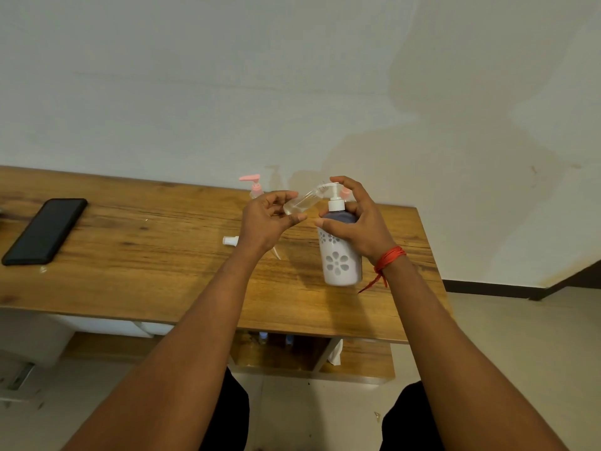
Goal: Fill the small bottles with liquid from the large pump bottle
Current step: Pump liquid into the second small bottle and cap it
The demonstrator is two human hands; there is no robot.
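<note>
- We see the small bottle (302,201) held in the air above the table (146,255), just left of the large pump bottle (340,258).
- Its long axis is tilted and runs lower-left to upper-right. The base sits in the left hand (266,219) and the open neck points up and right.
- The neck sits right at the spout of the pump head (331,187); we cannot tell whether they touch.
- The small bottle is clear plastic, and its lower end looks to hold some clear liquid. We cannot tell the level.
- Left hand: fingers and thumb are curled round the lower part of the small bottle and grip it.
- The large pump bottle stands upright on the table with its long axis vertical and its spout pointing left, toward the small bottle.
- Right hand (361,219): it wraps the large bottle's shoulder, thumb across the front and forefinger arched onto the pump head.
- Markings: the large bottle has a white body with grey flower prints and a dark upper part. We can read no brand or text on either bottle.
- A red thread (388,258) is tied round the right wrist.
- A pink pump bottle (255,185) stands upright behind the left hand, spout pointing left.
- A pink cap (345,192) shows behind the right hand, mostly hidden.
- A loose white pump cap (231,240) lies on its side on the table, partly under the left wrist.
- A black phone (45,231) lies flat at the far left of the table, well apart from the bottles.
</note>
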